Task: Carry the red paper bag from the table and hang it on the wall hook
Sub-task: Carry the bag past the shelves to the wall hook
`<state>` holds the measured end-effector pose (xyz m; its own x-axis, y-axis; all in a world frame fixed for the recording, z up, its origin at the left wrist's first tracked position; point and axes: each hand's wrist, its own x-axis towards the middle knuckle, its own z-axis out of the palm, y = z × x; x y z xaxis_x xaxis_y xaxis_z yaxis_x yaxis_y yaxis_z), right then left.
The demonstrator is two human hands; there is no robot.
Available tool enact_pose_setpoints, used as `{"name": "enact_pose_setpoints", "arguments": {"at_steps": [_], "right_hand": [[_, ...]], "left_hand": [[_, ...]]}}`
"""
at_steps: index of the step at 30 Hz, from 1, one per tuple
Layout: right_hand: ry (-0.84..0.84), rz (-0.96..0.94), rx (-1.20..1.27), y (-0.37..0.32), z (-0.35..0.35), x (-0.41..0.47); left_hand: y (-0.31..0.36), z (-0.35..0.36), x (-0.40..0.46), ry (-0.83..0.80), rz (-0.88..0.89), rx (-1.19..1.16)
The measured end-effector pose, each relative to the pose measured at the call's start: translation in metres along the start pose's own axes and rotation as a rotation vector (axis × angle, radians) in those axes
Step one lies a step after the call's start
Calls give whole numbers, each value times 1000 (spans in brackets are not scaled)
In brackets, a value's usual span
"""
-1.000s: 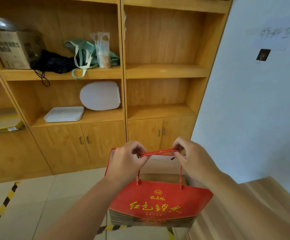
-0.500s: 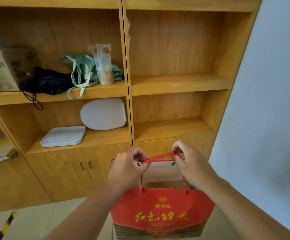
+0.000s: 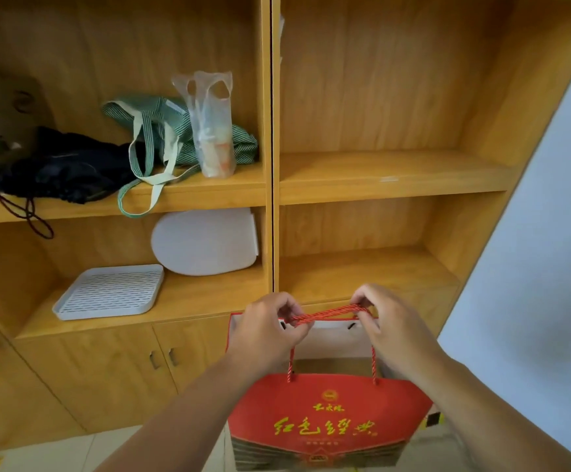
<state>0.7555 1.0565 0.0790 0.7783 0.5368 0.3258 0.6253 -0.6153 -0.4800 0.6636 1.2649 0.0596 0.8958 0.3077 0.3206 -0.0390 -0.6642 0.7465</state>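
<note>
The red paper bag [image 3: 328,420] with yellow lettering hangs in the air low in the middle of the view, in front of a wooden shelf unit. Its twisted red rope handles [image 3: 326,314] are stretched level between my two hands. My left hand [image 3: 267,330] pinches the left end of the ropes. My right hand [image 3: 391,327] pinches the right end. The bag's mouth is open and its pale inside shows. No wall hook is in view; the pale wall [image 3: 546,267] fills the right side.
The wooden shelf unit [image 3: 389,178] stands straight ahead. Its left bays hold a green striped tote [image 3: 171,131], a clear plastic bag [image 3: 212,127], black cloth [image 3: 62,165], a white oval lid [image 3: 205,241] and a white slatted tray [image 3: 110,291]. Cabinet doors [image 3: 117,369] sit below.
The view has closed in on the shelf and tilted up; the wall hook and the wooden surface at lower right have left the frame. Both hands keep the same hold on the handles.
</note>
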Motion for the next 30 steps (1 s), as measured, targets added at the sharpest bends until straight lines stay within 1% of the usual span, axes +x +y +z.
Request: {"name": "enact_pose_setpoints", "arguments": {"at_steps": [5,10,15,20,23,27,30], "right_hand": [[22,42,-10,19,10,32],[80,151,-4,54,-6,45],[126,261,-35,101,-45,42],[171,389,-30,142,-89,21],[262,440,-38,157,-113,2],[396,535,-121,179,-139,-18],[458,594,-177,187,-160,-32]], "left_hand": [[-13,9,53,-60,-12,5],[2,38,109,-134,122,36],[35,92,153,-221,217,-1],[76,150,183,-340,285,-113],[96,193,198,-395,317,-203],[132,241,204,-498,349,-353],[158,271,208,-567,346,-469]]}}
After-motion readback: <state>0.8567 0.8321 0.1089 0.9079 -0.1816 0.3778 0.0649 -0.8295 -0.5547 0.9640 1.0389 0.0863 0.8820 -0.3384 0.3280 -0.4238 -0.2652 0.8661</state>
